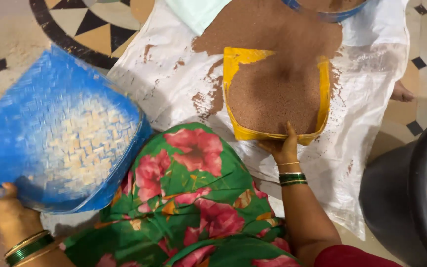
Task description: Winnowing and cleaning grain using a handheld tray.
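A blue tray (58, 133), blurred and tilted, is gripped at its near edge by the left hand (6, 210), over the floor beside a green floral lap (184, 198). A yellow tray (275, 94) heaped with brown grain (273, 96) is gripped at its near rim by the right hand (283, 146), lying on a white sheet (174, 64). A dark tub (406, 198) is seen at right.
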